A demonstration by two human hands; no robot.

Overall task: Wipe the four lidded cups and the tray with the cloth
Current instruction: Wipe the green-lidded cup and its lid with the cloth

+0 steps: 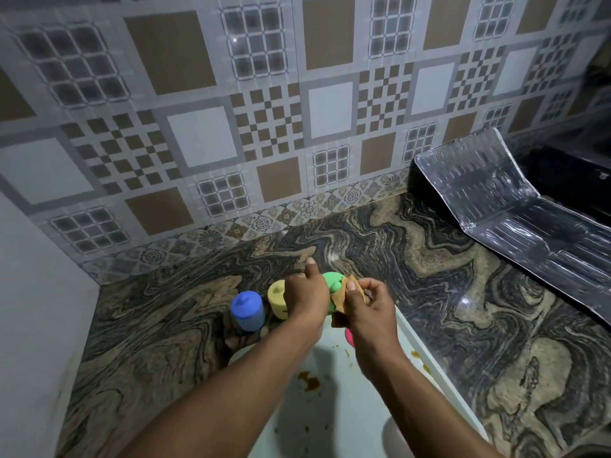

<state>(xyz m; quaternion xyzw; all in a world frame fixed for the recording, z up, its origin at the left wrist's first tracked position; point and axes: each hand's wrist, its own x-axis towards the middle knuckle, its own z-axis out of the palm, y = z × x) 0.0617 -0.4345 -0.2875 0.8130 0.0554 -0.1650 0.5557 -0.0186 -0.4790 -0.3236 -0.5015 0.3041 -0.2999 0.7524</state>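
Note:
My left hand (305,292) grips a green lidded cup (332,284) and holds it above the pale tray (330,411). My right hand (367,304) presses a brown cloth (342,304) against the cup's right side. A blue lidded cup (247,310) and a yellow lidded cup (278,300) stand on the marbled counter just left of the tray. A pink cup (348,335) peeks out under my right wrist, mostly hidden. The tray carries orange-brown stains (309,381).
A patterned tile wall (264,110) rises behind the counter (380,246). A white panel (36,309) closes the left side. A shiny foil-covered sheet (515,206) leans at the right, beside a dark appliance (575,180).

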